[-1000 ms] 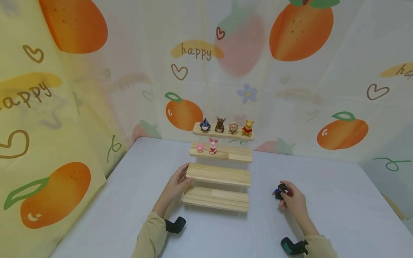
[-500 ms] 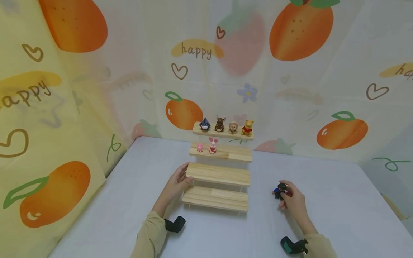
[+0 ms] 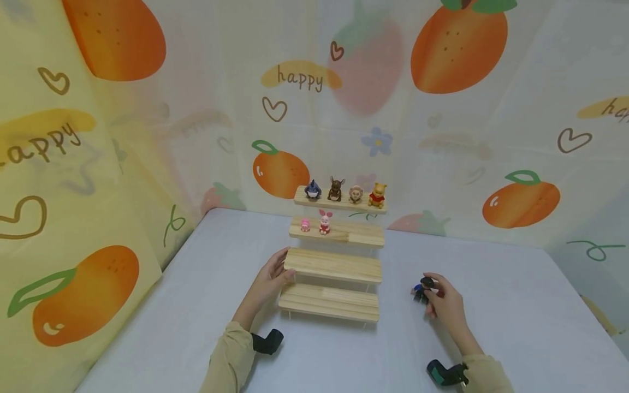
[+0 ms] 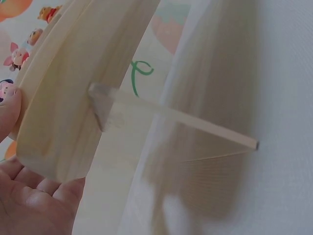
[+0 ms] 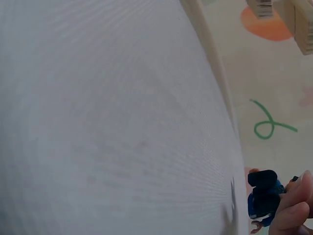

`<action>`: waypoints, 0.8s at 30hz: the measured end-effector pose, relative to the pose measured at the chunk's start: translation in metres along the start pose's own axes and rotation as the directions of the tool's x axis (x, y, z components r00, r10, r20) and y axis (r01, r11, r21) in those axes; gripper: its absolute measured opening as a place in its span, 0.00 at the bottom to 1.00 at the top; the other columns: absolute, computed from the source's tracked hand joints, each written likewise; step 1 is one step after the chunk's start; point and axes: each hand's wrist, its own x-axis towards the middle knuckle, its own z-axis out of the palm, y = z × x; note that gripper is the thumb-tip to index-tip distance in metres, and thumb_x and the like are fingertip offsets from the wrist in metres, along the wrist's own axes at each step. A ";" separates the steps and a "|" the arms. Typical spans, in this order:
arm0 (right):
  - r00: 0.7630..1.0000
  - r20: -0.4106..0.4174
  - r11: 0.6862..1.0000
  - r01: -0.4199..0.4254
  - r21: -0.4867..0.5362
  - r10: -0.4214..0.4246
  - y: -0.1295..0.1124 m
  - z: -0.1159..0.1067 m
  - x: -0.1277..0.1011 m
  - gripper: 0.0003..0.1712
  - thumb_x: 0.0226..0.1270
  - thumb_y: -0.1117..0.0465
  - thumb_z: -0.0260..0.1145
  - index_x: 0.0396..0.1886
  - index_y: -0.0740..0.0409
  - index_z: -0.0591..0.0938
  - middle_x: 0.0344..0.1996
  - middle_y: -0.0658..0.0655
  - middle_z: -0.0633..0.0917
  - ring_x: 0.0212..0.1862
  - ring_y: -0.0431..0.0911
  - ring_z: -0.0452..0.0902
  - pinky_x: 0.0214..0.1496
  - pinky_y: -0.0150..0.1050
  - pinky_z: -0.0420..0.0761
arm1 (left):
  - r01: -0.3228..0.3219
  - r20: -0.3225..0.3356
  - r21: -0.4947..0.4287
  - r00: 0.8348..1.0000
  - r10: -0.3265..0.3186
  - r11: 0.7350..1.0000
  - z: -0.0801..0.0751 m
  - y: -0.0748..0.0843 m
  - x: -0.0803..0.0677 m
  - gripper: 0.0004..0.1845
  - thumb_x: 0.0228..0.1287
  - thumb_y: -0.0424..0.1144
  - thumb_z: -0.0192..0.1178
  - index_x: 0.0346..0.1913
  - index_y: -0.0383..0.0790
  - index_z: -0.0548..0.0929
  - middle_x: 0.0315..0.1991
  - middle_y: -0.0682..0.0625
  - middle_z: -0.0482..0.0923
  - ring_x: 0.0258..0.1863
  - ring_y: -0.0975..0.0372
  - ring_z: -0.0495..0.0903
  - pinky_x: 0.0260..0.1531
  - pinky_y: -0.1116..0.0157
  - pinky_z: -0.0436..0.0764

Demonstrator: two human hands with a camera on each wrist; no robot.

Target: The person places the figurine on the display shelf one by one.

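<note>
Right hand pinches a small dark-blue figure between fingertips and thumb, grip closed round it, low over the white worktop to the right of the wooden stand. Whether the figure touches the cloth or sits just clear of it cannot be told from either view.

Left hand grasps the left end of the stand's second step from the bottom: thumb on the board's top face, palm and fingers curled under its edge. Hold reads as a brace, likely to keep the light stand from sliding or tipping; that is a judgement only.

Stand has four pale plank steps rising away from the person, carried on thin clear supports. Lower two steps bare.

Third step: small pink figure and a pink long-eared pig, both at the left half, right half bare.

Top step: row of four, evenly spaced, all upright and facing forward: blue shark, brown animal, tan lion, yellow bear.

Behind: fruit-print cloth backdrop with "happy" lettering.
</note>
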 end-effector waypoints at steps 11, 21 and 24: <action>0.994 -0.001 0.994 0.108 0.010 -0.108 -0.013 0.003 0.001 0.21 0.56 0.78 0.59 0.50 0.63 0.74 0.33 0.70 0.79 0.06 0.36 0.63 0.02 0.34 0.65 | -0.009 0.009 -0.019 1.000 0.009 1.000 0.000 -0.002 0.000 0.32 0.62 0.31 0.55 0.66 0.29 0.53 0.64 0.35 0.54 0.62 0.49 0.57 0.60 0.64 0.59; 0.989 0.130 0.975 0.043 0.216 -0.072 -0.040 -0.006 0.014 0.19 0.61 0.74 0.57 0.54 0.66 0.70 0.34 0.69 0.76 0.10 0.40 0.66 0.08 0.34 0.69 | -0.016 0.000 -0.014 1.000 0.016 1.000 -0.001 -0.002 0.001 0.32 0.61 0.30 0.55 0.65 0.28 0.54 0.64 0.34 0.54 0.62 0.48 0.57 0.60 0.64 0.59; 0.986 0.145 0.953 0.041 0.300 -0.088 -0.051 -0.009 0.020 0.20 0.62 0.73 0.56 0.54 0.62 0.71 0.35 0.68 0.75 0.12 0.40 0.66 0.09 0.33 0.70 | -0.014 -0.004 -0.014 1.000 0.014 1.000 0.000 -0.002 0.001 0.32 0.61 0.29 0.55 0.65 0.28 0.55 0.63 0.34 0.55 0.62 0.48 0.57 0.60 0.63 0.59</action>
